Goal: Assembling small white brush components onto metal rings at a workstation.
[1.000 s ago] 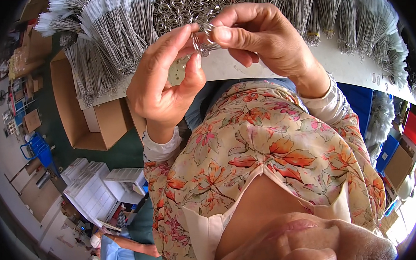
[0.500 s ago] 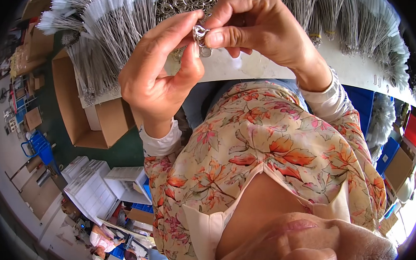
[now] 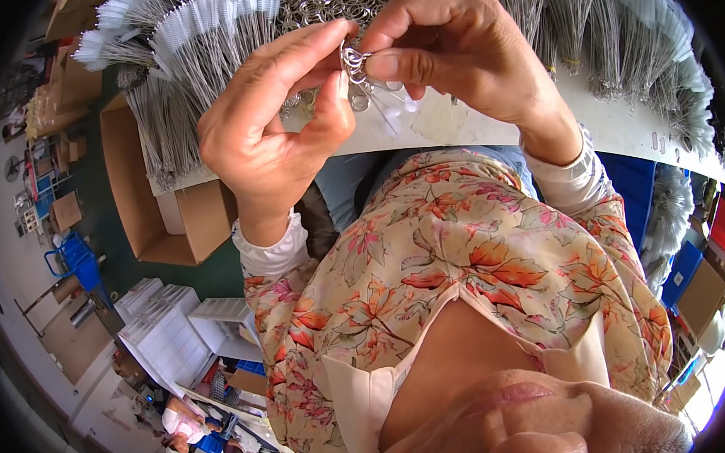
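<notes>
in the head view, the left hand (image 3: 270, 137) and the right hand (image 3: 451, 51) met above the edge of a white tabletop (image 3: 472, 124). between their fingertips sat a small metal ring (image 3: 355, 61), raised just over the tabletop; the left grip was narrow, thumb and forefinger pinched at the ring, and the right grip was closed on it from the other side, thumb pressed flat. a few thin white-tipped wires (image 3: 393, 108) hung from the ring. behind the hands lay a heap of metal rings (image 3: 324, 0), with bundles of white-tipped wires (image 3: 193, 37) fanned out on both sides along the tabletop. below its left end stood an open cardboard box (image 3: 150, 206) on a dark green floor (image 3: 123, 241). farther down were white plastic trays (image 3: 165, 330) and a blue crate (image 3: 78, 260). other people (image 3: 179, 424) worked near the lower left rim.
</notes>
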The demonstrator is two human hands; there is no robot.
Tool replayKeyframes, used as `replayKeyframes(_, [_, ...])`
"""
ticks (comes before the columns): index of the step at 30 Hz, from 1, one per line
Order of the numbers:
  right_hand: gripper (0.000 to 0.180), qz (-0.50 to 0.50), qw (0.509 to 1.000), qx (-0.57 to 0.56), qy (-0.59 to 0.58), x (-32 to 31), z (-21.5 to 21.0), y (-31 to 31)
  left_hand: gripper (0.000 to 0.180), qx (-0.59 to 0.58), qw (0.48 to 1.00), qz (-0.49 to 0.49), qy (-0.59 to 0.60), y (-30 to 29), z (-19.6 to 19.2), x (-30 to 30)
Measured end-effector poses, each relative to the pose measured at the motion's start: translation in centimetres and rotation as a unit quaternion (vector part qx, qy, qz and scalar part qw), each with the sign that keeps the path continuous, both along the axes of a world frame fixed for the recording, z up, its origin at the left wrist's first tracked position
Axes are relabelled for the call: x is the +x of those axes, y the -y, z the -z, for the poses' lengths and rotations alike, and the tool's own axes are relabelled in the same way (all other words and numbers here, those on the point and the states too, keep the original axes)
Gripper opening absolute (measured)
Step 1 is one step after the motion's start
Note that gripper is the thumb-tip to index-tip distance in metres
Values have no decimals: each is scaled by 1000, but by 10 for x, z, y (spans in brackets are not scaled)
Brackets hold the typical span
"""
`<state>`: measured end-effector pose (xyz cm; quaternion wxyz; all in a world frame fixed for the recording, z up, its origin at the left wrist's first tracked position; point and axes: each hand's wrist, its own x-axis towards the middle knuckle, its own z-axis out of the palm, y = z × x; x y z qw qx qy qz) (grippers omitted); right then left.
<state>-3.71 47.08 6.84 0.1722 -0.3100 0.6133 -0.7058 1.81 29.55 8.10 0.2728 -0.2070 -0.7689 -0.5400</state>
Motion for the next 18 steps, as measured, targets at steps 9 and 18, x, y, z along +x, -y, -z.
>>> replayKeyframes(9, [16,-96,984,-48,143,-8,3,-6,30,-5,996,14,93,-4,-17,-4])
replayKeyframes(18, [14,-90,961,-123,229,-5,1,-3,32,5,993,6,119,-10,-21,-4])
